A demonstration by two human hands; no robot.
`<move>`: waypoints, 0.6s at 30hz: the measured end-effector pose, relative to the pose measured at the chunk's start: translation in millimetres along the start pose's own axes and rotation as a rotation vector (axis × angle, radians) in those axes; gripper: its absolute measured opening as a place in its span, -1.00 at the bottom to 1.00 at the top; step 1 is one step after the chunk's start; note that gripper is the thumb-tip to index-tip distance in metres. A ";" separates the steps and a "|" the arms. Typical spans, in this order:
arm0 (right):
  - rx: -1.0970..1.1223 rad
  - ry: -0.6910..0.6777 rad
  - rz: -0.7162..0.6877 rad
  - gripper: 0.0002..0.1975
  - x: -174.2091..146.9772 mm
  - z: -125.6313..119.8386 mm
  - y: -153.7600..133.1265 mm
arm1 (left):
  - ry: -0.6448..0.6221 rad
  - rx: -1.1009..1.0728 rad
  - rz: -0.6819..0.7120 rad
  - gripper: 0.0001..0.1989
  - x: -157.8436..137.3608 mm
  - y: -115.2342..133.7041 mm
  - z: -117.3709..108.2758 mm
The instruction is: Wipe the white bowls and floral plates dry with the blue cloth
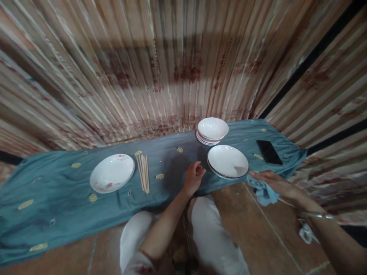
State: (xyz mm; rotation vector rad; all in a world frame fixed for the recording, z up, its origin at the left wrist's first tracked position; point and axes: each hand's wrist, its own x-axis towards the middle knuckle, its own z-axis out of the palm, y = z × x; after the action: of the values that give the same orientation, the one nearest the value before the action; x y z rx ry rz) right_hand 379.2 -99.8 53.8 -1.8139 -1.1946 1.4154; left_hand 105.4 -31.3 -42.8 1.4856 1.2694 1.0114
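My left hand [195, 176] hovers over the front of the cloth-covered table, just left of a small stack of white plates [228, 160]. Its fingers are loosely curled with a gap to the thumb, and nothing shows between them. On the other side, my right hand [272, 182] is closed on a light blue cloth [263, 193] that hangs past the table's front edge. Its fingertips are close to the plates' right rim; whether they touch it I cannot tell. Behind the plates stands a stack of white bowls [212, 130].
A white floral plate [112, 173] sits at the left, with several wooden chopsticks [143, 172] beside it. A black phone [269, 152] lies at the right end of the blue-green tablecloth [64, 206]. Patterned curtains [177, 76] hang behind the table.
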 end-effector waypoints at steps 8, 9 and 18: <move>0.327 -0.351 -0.135 -0.52 18.8 126.7 -50.2 | 0.180 -0.080 0.018 -0.75 -13.1 3.9 -65.0; 0.355 -0.380 -0.131 -0.52 27.3 147.4 -53.5 | 0.226 -0.091 0.022 -0.75 -14.0 2.1 -76.7; -0.041 -0.373 -0.492 -0.71 89.7 300.7 -82.6 | 0.897 -0.067 0.070 -0.53 -33.1 -30.4 -224.8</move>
State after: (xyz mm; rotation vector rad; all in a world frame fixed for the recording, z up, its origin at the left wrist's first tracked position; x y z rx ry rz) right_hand 73.1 -13.0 -9.8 -1.1825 -1.7228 1.4659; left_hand -122.2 -34.3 -16.3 1.0301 1.7574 1.8587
